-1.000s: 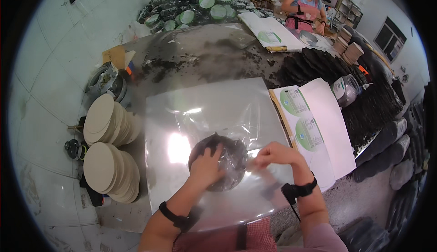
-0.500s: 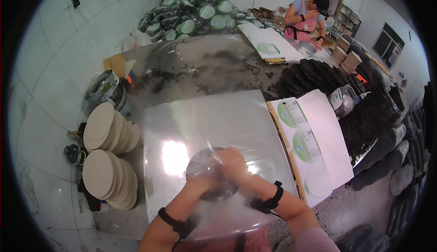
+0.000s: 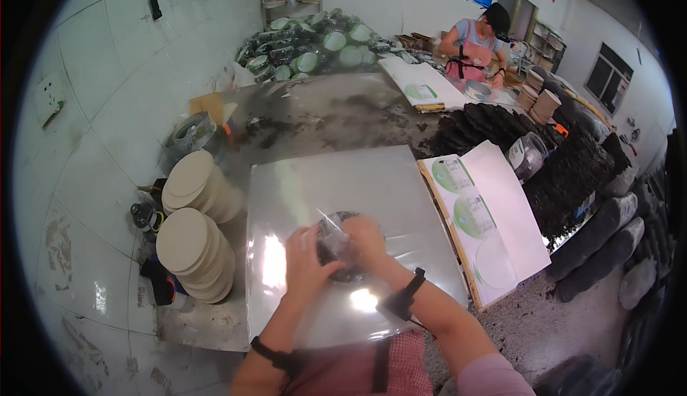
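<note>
Head view: you work at the near edge of the metal table (image 3: 315,102), a dark disc (image 3: 331,251) between your palms.
Left hand (image 3: 306,261): gripping the disc's left side, fingers curved round it and thumb toward its near side.
Right hand (image 3: 365,242): curled over the disc's right side; whether it pinches a fold of film, you cannot tell from here.
Dark disc: on the near half of the clear film (image 3: 386,181), well in from the film's far corners, with shiny film standing up between your hands.
Film wrapping: the step in hand looks like drawing film in around the disc.
Next fold: it would seem to call for a steady left hold while your right gathers the loose film flat; a slack fold could slip open.
Pale discs (image 3: 187,242): stacked by the table's left edge, beside the film.
Label sheets (image 3: 469,217): along the film's right edge, green rounds facing up.
Dark sheets (image 3: 572,181): piled beyond the labels, by the table's right edge.
</note>
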Demonstrator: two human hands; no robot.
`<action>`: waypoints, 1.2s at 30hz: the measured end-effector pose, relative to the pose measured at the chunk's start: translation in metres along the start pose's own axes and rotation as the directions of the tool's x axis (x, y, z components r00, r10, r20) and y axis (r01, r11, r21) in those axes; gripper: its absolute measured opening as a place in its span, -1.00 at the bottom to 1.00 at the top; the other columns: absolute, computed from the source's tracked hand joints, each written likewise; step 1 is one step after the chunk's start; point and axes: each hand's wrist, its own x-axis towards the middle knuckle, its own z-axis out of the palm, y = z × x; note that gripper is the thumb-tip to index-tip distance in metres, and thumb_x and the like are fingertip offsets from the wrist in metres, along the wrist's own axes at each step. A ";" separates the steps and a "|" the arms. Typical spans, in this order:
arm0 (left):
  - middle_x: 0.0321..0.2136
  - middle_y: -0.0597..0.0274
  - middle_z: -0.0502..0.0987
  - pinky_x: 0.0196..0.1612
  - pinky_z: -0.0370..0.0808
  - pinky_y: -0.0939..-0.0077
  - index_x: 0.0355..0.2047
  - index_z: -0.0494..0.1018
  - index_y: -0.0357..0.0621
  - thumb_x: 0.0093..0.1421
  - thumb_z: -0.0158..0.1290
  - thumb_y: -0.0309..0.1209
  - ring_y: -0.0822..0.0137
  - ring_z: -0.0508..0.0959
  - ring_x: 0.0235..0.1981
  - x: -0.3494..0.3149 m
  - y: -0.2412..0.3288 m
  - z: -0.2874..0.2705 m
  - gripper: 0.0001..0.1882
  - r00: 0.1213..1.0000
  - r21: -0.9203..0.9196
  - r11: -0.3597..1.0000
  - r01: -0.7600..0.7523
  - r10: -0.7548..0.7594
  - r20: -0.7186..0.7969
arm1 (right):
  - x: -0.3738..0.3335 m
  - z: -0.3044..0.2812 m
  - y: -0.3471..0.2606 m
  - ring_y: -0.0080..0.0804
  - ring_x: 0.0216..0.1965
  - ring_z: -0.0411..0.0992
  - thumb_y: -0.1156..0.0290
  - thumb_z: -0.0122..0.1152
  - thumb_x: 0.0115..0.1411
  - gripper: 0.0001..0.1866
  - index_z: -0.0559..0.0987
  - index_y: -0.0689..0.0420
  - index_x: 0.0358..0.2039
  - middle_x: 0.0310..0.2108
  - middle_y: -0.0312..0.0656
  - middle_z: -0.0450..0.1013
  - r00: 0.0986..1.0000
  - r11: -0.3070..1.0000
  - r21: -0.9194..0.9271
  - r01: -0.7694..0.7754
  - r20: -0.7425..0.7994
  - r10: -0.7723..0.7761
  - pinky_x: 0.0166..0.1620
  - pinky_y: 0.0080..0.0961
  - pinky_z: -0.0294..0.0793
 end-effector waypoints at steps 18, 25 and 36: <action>-0.01 0.20 0.43 0.25 0.06 0.06 -0.03 0.42 -0.04 0.14 -0.01 -0.25 0.08 0.31 0.12 0.009 -0.026 0.049 -0.62 0.874 -0.120 0.952 -0.282 0.306 0.378 | -0.032 -0.003 0.026 0.00 -0.09 0.38 0.60 0.03 0.02 -0.60 0.42 0.27 -0.06 -0.15 0.01 0.47 0.865 0.963 -0.133 0.236 0.481 -0.145 -0.02 -0.20 0.37; -0.03 0.23 0.42 0.20 0.14 0.17 -0.02 0.42 0.00 0.14 0.03 -0.22 0.13 0.25 0.15 0.014 -0.029 0.051 -0.60 0.815 -0.057 0.954 -0.294 0.281 0.506 | 0.025 -0.071 0.065 -0.26 -0.01 0.40 0.21 0.20 0.13 -0.45 0.37 0.15 0.11 0.03 -0.05 0.39 0.924 0.946 0.186 -0.264 0.330 0.193 -0.03 -0.28 0.42; -0.08 0.25 0.45 0.21 0.14 0.08 -0.04 0.46 0.04 0.07 0.09 -0.28 0.14 0.27 0.13 0.016 -0.023 0.051 -0.61 0.819 -0.050 0.976 -0.213 0.207 0.536 | 0.033 -0.070 0.085 -0.30 0.12 0.28 0.30 0.24 0.09 -0.32 0.25 0.11 0.22 0.12 -0.06 0.31 0.491 0.382 0.388 -0.839 0.842 0.223 0.11 -0.42 0.29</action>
